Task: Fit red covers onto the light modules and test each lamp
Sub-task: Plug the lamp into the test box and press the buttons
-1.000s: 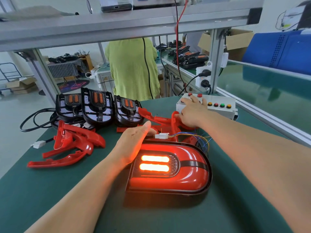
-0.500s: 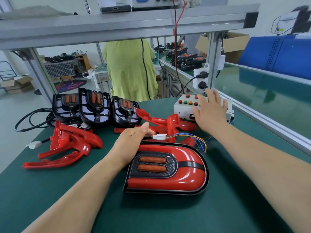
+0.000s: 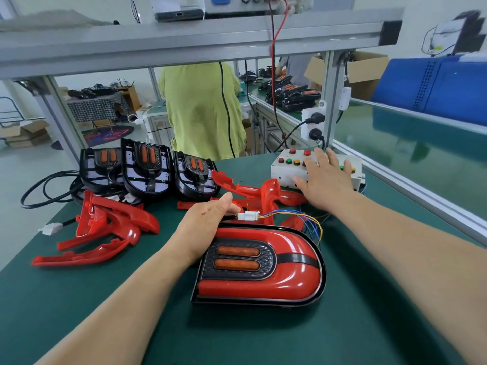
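Still on the green bench mat [image 3: 79, 312]: three bare light modules [image 3: 147, 167] and loose red covers [image 3: 105, 227] at the back, unfitted. Covered lamp [image 3: 259, 264] lay nearest, its two amber bars lit a second before, now dark. At the button test box [image 3: 287, 171], right hand [image 3: 325, 187] had shifted from the left buttons to the middle, fingers straight, spread, gripping nothing. Left hand [image 3: 208, 225] stayed at the lamp's rear corner, thumb straight beside the white connector [image 3: 249, 216]; other fingers hidden, hold unclear. Judged: one function checked, test continuing

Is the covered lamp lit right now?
Off. Both amber bars in the lamp are dull, with no glow on its red cover.
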A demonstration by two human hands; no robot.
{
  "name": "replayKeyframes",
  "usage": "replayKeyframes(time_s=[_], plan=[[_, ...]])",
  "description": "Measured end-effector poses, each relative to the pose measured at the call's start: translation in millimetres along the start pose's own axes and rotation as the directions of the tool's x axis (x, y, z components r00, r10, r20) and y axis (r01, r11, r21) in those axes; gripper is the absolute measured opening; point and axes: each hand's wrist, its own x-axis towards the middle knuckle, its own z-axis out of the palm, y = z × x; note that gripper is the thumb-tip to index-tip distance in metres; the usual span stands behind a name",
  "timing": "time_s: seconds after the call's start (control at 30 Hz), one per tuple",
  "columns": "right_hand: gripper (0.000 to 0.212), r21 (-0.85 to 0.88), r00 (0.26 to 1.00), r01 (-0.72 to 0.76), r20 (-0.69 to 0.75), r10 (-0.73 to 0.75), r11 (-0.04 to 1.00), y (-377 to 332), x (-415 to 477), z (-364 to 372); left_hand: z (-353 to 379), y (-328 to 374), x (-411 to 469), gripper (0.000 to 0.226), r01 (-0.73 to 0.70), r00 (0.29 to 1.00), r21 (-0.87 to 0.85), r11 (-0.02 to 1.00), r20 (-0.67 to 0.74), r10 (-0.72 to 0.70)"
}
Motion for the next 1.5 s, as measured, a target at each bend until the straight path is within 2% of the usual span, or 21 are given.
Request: replayKeyframes(time_s=[0.27, 0.7, 0.97, 1.5], plan=[[0.069, -0.016, 1.000, -0.008, -0.018, 0.007, 1.000, -3, 2, 4, 0, -1, 0, 0.058, 0.009, 1.000, -0.007, 1.000, 0.006, -0.009], [0.071, -0.072, 0.998, 0.008, 0.057, -0.004, 0.997, -10, 4, -1, 1, 0, -1, 0.052, -0.001, 1.000, 0.000, 1.000, -0.003, 0.001], [0.079, -0.064, 0.999, 0.009, 0.045, -0.006, 0.998, -9, 5, 2, -1, 3, 1, 0.054, -0.008, 1.000, 0.096, 0.995, 0.002, 0.008], [0.085, -0.051, 0.994, 0.019, 0.107, -0.013, 0.999, -6, 10, 0, -2, 1, 2, 0.063, -0.044, 0.999, 0.078, 0.996, 0.009, 0.044]])
